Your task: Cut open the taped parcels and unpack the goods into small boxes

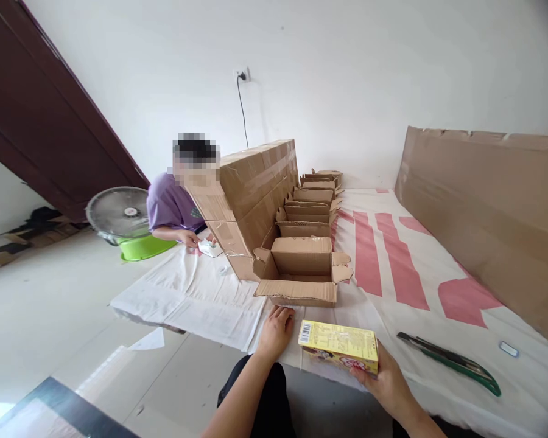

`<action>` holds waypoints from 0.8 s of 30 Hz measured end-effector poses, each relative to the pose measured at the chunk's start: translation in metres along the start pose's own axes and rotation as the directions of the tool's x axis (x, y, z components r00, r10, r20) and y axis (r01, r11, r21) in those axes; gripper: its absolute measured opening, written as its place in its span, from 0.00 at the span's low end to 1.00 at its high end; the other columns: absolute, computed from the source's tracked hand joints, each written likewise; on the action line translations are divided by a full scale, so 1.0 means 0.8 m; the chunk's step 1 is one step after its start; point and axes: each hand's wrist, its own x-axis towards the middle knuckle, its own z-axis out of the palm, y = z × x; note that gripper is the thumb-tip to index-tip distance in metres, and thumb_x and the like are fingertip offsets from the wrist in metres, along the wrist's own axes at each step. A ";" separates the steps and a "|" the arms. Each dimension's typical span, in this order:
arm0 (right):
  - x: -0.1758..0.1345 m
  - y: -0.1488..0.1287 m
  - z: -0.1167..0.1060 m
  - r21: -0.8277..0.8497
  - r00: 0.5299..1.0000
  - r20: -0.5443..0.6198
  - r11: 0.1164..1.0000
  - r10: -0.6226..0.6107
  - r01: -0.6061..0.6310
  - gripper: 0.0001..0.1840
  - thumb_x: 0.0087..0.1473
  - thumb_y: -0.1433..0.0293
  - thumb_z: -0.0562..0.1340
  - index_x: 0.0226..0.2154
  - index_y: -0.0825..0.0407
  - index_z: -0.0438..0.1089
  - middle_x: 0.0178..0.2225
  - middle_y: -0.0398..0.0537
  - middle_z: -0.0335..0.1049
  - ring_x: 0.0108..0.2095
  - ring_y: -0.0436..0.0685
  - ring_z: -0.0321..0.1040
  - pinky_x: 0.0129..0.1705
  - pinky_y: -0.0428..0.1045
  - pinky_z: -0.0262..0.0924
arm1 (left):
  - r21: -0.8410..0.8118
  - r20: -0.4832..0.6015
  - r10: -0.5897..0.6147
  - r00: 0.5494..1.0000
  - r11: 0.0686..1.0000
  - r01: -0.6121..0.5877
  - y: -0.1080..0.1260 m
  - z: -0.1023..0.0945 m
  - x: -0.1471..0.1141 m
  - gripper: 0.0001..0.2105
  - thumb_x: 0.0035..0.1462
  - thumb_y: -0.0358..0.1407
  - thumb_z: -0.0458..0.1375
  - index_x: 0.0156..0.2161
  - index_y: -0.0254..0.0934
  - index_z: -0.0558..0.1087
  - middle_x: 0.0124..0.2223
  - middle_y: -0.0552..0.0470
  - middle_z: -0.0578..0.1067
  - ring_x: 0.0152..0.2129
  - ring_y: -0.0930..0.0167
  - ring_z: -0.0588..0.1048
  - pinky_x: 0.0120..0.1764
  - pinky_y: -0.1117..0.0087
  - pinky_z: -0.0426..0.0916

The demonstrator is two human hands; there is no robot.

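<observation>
Below the frame's centre, a yellow carton (338,345) points its barcoded end left, long axis running across, dipping rightward. The right hand (384,378) clamps its fingers on the right end, partly hiding it; small print is illegible. The left hand (276,331) bends its fingers at the worktop (210,316); whether gripping, I cannot tell.

Yellow carton (340,342) looks smooth, glossy card. Open box (296,292) is matt corrugated cardboard, rough-edged. Cover (201,322) is creased matt cloth. Cutter (453,363) shows smooth green plastic. Floor (73,292) is glossy tile.
</observation>
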 end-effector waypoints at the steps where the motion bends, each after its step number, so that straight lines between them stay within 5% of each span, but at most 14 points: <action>1: 0.000 0.000 0.000 -0.005 1.000 0.000 1.000 0.004 -0.004 0.24 0.53 0.59 0.66 0.50 0.49 0.66 0.48 0.54 0.76 0.48 0.65 0.74 0.48 0.56 0.70 | 0.000 -0.005 -0.009 1.000 1.000 0.009 0.000 -0.002 -0.002 0.09 0.57 0.27 0.53 0.34 0.40 0.74 0.35 0.48 0.78 0.39 0.61 0.74 0.43 0.59 0.71; 6: -0.001 0.009 0.001 -0.042 1.000 0.000 0.999 0.007 -0.007 0.23 0.53 0.58 0.65 0.49 0.49 0.67 0.47 0.55 0.76 0.47 0.65 0.74 0.47 0.56 0.71 | 0.010 -0.060 -0.128 0.990 0.992 0.129 -0.007 -0.014 -0.019 0.08 0.58 0.28 0.52 0.35 0.40 0.74 0.37 0.49 0.77 0.36 0.66 0.76 0.40 0.65 0.72; 10: -0.001 0.017 0.003 -0.068 1.000 -0.017 0.998 -0.004 0.003 0.24 0.51 0.57 0.66 0.48 0.50 0.68 0.46 0.56 0.77 0.47 0.66 0.75 0.45 0.55 0.72 | 0.056 -0.108 -0.290 0.951 0.953 0.297 -0.039 -0.041 -0.021 0.10 0.59 0.28 0.52 0.37 0.39 0.76 0.40 0.49 0.76 0.37 0.67 0.77 0.42 0.66 0.72; 18: 0.000 0.021 0.004 -0.058 0.999 -0.023 0.998 0.033 -0.034 0.23 0.50 0.57 0.66 0.46 0.50 0.70 0.44 0.54 0.78 0.44 0.66 0.76 0.43 0.54 0.72 | 0.181 -0.175 -0.668 0.723 0.700 0.691 -0.151 -0.119 0.058 0.12 0.63 0.39 0.58 0.49 0.36 0.71 0.50 0.47 0.74 0.43 0.66 0.75 0.46 0.58 0.72; 24: -0.002 0.031 0.006 -0.061 0.997 -0.045 0.996 0.066 -0.068 0.26 0.48 0.57 0.67 0.47 0.51 0.70 0.44 0.54 0.78 0.44 0.67 0.76 0.44 0.55 0.72 | 0.214 -0.216 -0.739 0.638 0.602 0.769 -0.192 -0.128 0.105 0.15 0.63 0.40 0.58 0.53 0.36 0.69 0.52 0.46 0.73 0.44 0.65 0.75 0.45 0.57 0.73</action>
